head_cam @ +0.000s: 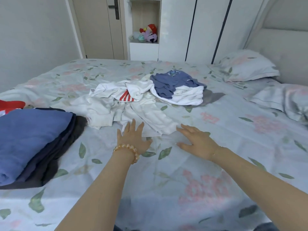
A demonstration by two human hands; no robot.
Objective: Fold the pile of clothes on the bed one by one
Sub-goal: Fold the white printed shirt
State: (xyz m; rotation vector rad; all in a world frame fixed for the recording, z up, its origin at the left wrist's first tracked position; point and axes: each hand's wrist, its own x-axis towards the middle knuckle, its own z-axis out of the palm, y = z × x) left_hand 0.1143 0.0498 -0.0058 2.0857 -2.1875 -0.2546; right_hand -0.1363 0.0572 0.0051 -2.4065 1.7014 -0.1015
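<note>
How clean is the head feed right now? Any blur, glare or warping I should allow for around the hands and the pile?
Head view: light is soft and even, with no hard glare on the bed; the left hand and right hand look slightly motion-smeared; the pile of clothes is soft but readable; wide-angle warping bends the wardrobe lines and stretches the folded stack at the left edge.

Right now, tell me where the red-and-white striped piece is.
In the head view, the red-and-white striped piece sits mid-bed, tucked among the white clothes of the unfolded pile, left of the blue garment and beyond both hands.
</note>
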